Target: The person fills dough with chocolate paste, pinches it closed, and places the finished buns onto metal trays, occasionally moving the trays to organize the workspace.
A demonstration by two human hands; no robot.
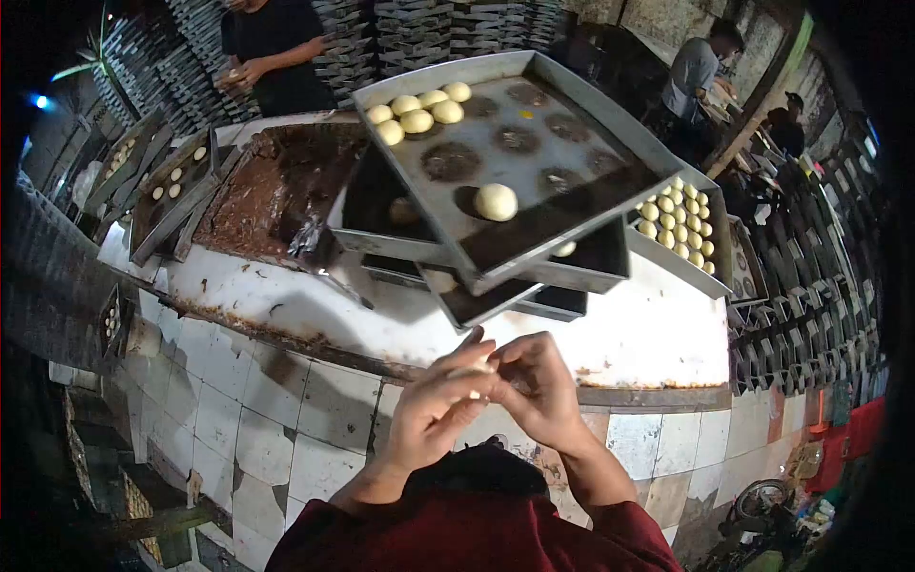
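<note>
While both hands meet fingertip to fingertip, the left hand (434, 405) and right hand (538, 386) pinch a dough piece (474, 374) just below a tray (572, 224).

No legible text, label, brand, number or sign anywhere: baking trays (534, 191), tiled counter (315, 400), stacked pans at 12 o'clock all unmarked

We see a white worktop (658, 334), stained and worn, with a tiled front below its edge. On it rests a stack of dark metal trays (534, 276), the top tray (572, 181) tilted and carrying dough balls (419, 110). Beside the stack sit a brown-smeared patch (276, 191) and a smaller tray of dough balls (710, 272).
</note>
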